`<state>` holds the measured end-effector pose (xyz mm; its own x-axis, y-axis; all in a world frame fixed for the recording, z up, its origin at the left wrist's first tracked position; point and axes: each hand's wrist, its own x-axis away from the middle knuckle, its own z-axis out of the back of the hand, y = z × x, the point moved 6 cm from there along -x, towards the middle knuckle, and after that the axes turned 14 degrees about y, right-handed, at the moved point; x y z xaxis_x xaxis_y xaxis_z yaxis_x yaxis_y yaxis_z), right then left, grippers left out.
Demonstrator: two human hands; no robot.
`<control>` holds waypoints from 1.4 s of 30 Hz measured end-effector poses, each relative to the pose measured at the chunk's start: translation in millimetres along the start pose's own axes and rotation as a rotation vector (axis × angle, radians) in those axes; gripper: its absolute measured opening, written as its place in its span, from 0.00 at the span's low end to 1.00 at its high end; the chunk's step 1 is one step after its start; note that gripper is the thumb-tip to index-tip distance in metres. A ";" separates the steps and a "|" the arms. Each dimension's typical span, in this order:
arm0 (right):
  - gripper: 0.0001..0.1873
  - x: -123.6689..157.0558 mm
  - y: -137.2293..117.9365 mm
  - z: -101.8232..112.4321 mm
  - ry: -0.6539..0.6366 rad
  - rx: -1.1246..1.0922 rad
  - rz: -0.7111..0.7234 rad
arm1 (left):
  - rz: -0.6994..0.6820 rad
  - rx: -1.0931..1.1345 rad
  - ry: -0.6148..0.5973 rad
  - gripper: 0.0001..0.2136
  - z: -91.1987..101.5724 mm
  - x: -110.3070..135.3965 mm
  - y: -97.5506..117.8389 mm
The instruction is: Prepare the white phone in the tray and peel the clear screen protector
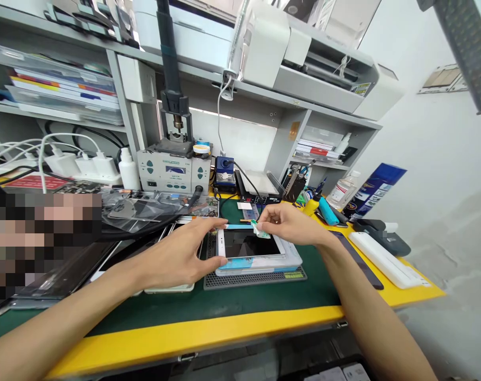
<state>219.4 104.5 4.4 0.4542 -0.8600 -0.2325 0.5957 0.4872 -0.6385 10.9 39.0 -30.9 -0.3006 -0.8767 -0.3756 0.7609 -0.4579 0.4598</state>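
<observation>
A white-framed phone (pixel 250 244) with a dark screen lies flat on a white and light-blue box (pixel 260 263). My left hand (pixel 184 254) grips its left end, thumb at the near corner and fingers at the far corner. Between the pinched fingers of my right hand (pixel 283 222) is a small crumpled white-and-green wipe or wrapper (pixel 259 230), held at the screen's far edge. A light-blue strip (pixel 239 226) runs along that far edge. Beneath the box is a grey perforated mat (pixel 244 280).
Left of the phone lie other devices and a clear tray of parts (pixel 161 203). A rework station (pixel 171 172) stands behind. On the right are a dark flat panel (pixel 361 259), a white bar-shaped device (pixel 383 259) and a blue can (pixel 377 188). Blurred blocks cover the far left.
</observation>
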 end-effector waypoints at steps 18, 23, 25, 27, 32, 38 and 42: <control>0.08 20.4 -29.1 -33.7 -0.018 0.279 0.244 | -0.050 -0.015 0.009 0.31 2.8 1.6 3.3; 0.13 19.0 -34.8 -40.4 0.049 0.276 0.277 | -0.060 -0.024 -0.007 0.30 3.1 1.3 6.5; 0.12 17.9 -33.5 -40.4 0.062 0.282 0.276 | -0.059 -0.036 0.009 0.30 1.6 1.3 6.6; 0.11 17.3 -31.2 -38.8 0.058 0.296 0.270 | -0.059 -0.048 0.043 0.29 0.3 1.3 6.6; 0.11 16.6 -22.3 -28.0 -0.011 0.340 0.230 | -0.079 -0.075 0.072 0.25 -1.4 1.1 8.5; 0.11 12.8 -6.6 -7.3 -0.086 0.378 0.099 | -0.065 -0.091 0.071 0.26 1.0 0.9 8.9; 0.11 9.9 -0.4 -1.3 -0.083 0.390 0.027 | -0.073 -0.093 0.069 0.26 2.3 1.5 10.8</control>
<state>222.7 95.6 1.4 0.5155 -0.8388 -0.1751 0.7826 0.5441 -0.3024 17.4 32.4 -24.6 -0.3191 -0.8279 -0.4613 0.7892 -0.5016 0.3543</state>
